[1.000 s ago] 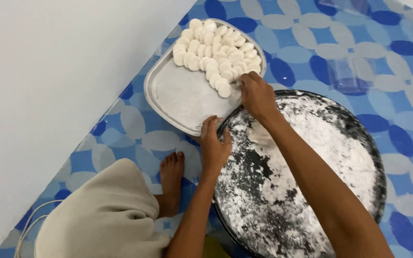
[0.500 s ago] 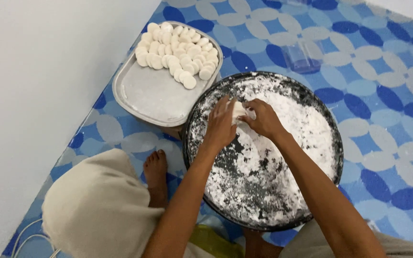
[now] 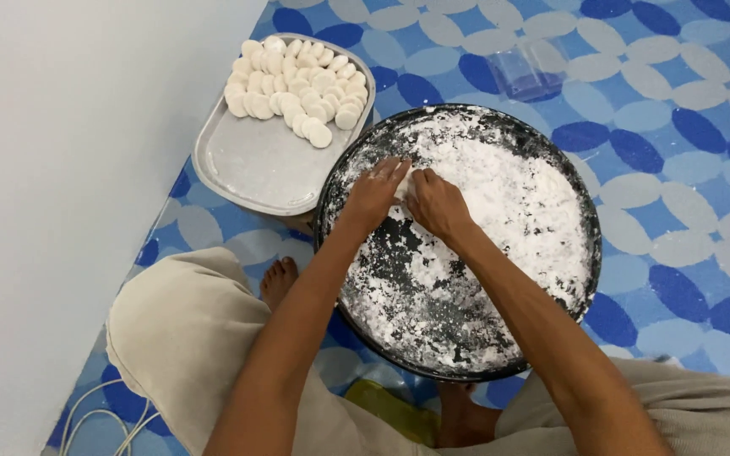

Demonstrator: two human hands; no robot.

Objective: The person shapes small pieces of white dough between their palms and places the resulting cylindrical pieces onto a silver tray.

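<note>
Overhead view of a person seated on a blue-and-white patterned floor (image 3: 678,169), legs folded, with a wide round black pan (image 3: 580,253) set between the knees. The pan is dusted with white flour (image 3: 509,194), thickest on its far and right-hand parts and scraped thin toward the near edge, where the dark base shows through. The left hand (image 3: 372,196) and the right hand (image 3: 434,203) meet over the upper left part of the pan, fingers curled inward and pinching a small white piece of dough (image 3: 404,183) between them; the piece is mostly covered by the fingertips (its exact shape cannot be told). Both forearms reach in from the bottom of the view.

Just beside the pan, to its upper left and partly tucked under its rim, lies a rounded rectangular metal tray (image 3: 255,169). Its far end carries overlapping rows of flat white dough discs (image 3: 293,84); its near part is bare. A bare foot (image 3: 278,279) rests on the floor below the tray. A clear plastic container (image 3: 530,72) stands on the floor beyond the pan, well apart from the hands. A white wall (image 3: 61,169) fills the left side, with white cable (image 3: 99,418) looped at its base.
</note>
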